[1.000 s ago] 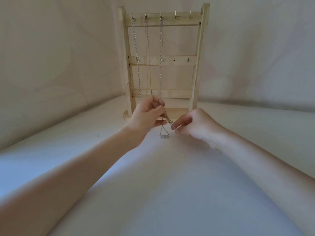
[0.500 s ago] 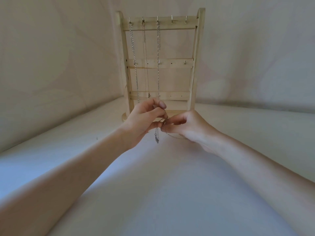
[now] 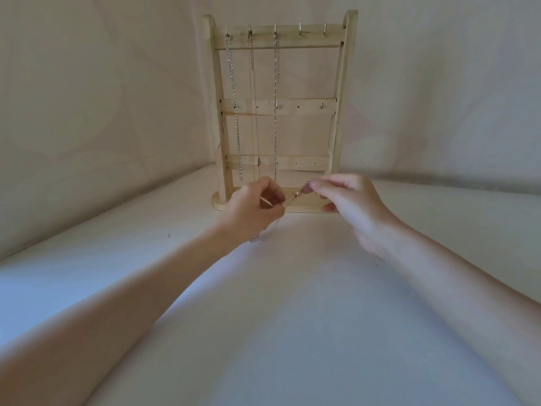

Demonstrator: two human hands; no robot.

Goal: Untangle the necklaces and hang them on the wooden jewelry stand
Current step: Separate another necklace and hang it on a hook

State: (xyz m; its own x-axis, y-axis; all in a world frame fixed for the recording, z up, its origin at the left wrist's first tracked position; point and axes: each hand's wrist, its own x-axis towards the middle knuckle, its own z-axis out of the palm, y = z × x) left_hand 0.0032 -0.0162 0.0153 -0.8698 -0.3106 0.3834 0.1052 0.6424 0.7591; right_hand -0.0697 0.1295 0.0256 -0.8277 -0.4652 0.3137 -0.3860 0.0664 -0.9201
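Observation:
A wooden jewelry stand (image 3: 338, 118) rises upright at the back of the white surface. Three silver chains (image 3: 234, 92) hang from its first three top hooks. In front of the stand's base, my left hand (image 3: 251, 208) and my right hand (image 3: 348, 200) pinch the two ends of a thin necklace (image 3: 297, 194), which stretches between them with its clasp showing. The rest of that necklace hangs blurred below my left hand, down to the surface.
The top bar's two right hooks (image 3: 311, 32) hold nothing. The middle bar carries small hooks (image 3: 321, 105). Pale fabric walls close in behind and on the left. The white surface (image 3: 292, 317) spreads out between my forearms.
My hands have drawn apart, pulling a short length of the necklace taut between them. The right hand rose and shifted right. The dangling pendant has moved behind and below my left hand.

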